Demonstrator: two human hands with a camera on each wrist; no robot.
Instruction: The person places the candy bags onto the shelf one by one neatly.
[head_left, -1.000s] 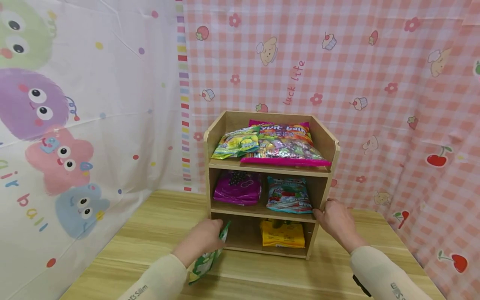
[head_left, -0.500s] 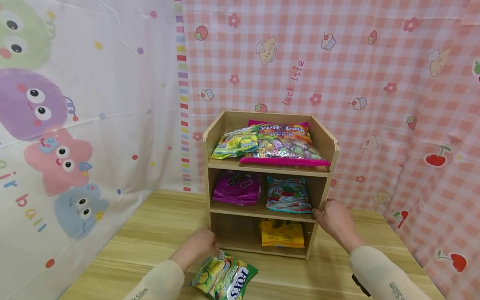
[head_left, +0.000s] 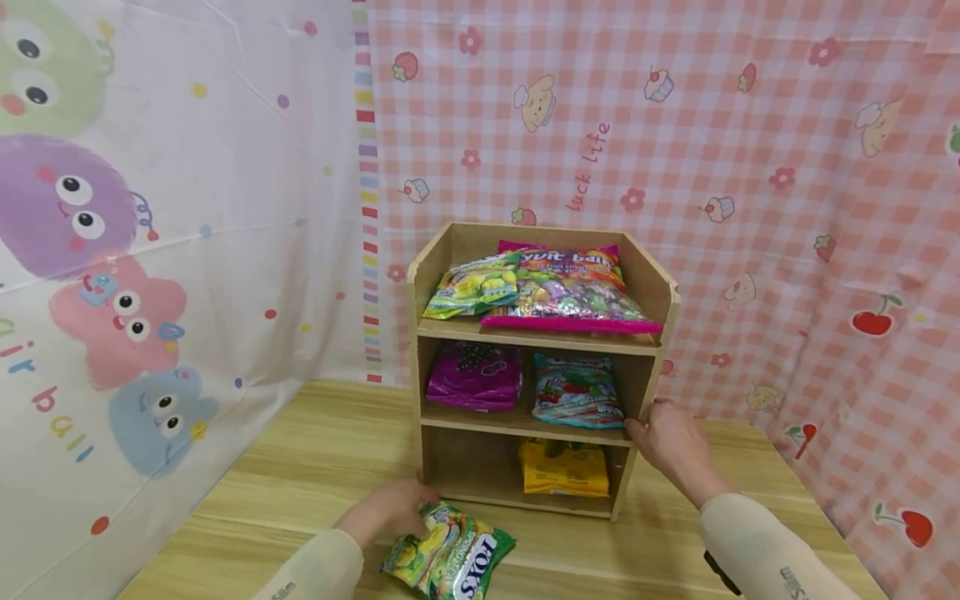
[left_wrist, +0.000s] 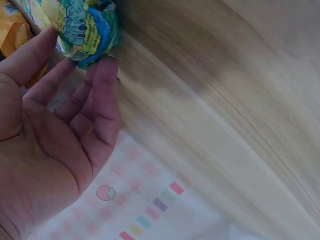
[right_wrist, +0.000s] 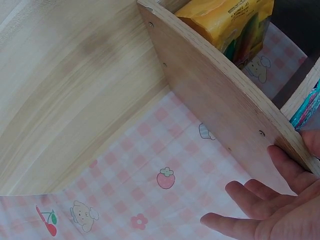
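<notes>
A green bag of Fox's candy [head_left: 453,554] lies printed side up on the table in front of the shelf's lower left corner. My left hand [head_left: 386,512] is at its upper left edge. In the left wrist view the thumb of this hand [left_wrist: 55,135] lies against one side of the bag [left_wrist: 82,30], with fingertips at the opposite edge. My right hand [head_left: 675,446] holds the right side panel of the small wooden shelf [head_left: 540,337]. In the right wrist view its thumb and forefinger pinch the panel [right_wrist: 215,95], the other fingers spread outside.
The top shelf bears a green-yellow candy bag [head_left: 476,287] and a large pink-edged bag [head_left: 573,287]. Purple [head_left: 476,379] and teal bags [head_left: 577,392] sit on the middle level. A yellow bag [head_left: 566,468] lies at the bottom right. Printed cloths [head_left: 735,150] hang behind.
The green bag was turned from edge-on to lying face up on the table, moving toward the front. My left hand came down and nearer with it. The right hand stayed on the panel.
</notes>
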